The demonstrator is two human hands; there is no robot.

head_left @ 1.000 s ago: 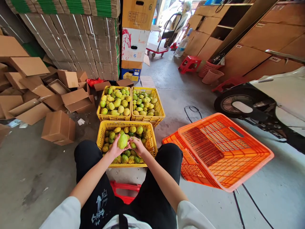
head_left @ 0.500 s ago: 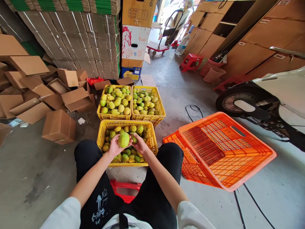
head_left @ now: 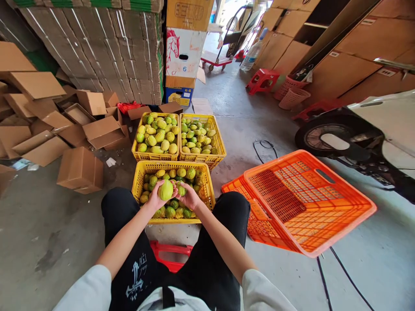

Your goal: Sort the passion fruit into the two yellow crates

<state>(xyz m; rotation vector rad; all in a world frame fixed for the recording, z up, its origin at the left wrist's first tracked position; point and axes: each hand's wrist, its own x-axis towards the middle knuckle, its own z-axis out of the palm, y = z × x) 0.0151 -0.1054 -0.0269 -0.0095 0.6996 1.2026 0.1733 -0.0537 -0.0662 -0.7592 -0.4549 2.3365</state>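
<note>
A large, pale yellow-green, oval, lemon-like fruit [head_left: 165, 190] rests in my left hand [head_left: 154, 199], whose fingers curl round its side. Right beside it, my right hand [head_left: 191, 198] grips a smaller, darker green fruit [head_left: 180, 189]. Both hands are close together over the near yellow crate [head_left: 212, 196], where many similar green and yellow fruits [head_left: 170, 212] lie. Two more yellow crates stand just behind, the left one [head_left: 155, 157] heaped with larger fruits [head_left: 160, 136] and the right one [head_left: 221, 138] holding fruits [head_left: 198, 139] a little lower.
An orange crate [head_left: 337, 216] lies tilted at my right, near a motorbike wheel [head_left: 319, 137]. Loose cardboard boxes [head_left: 79, 170] litter the left floor. Stacked flat cartons [head_left: 106, 47] rise behind. A red stool [head_left: 263, 81] and a hand cart [head_left: 218, 58] stand farther back.
The large fruit in my left hand has shifted slightly left. The green fruit in my right hand now shows more clearly beside it. My view has tilted slightly.
</note>
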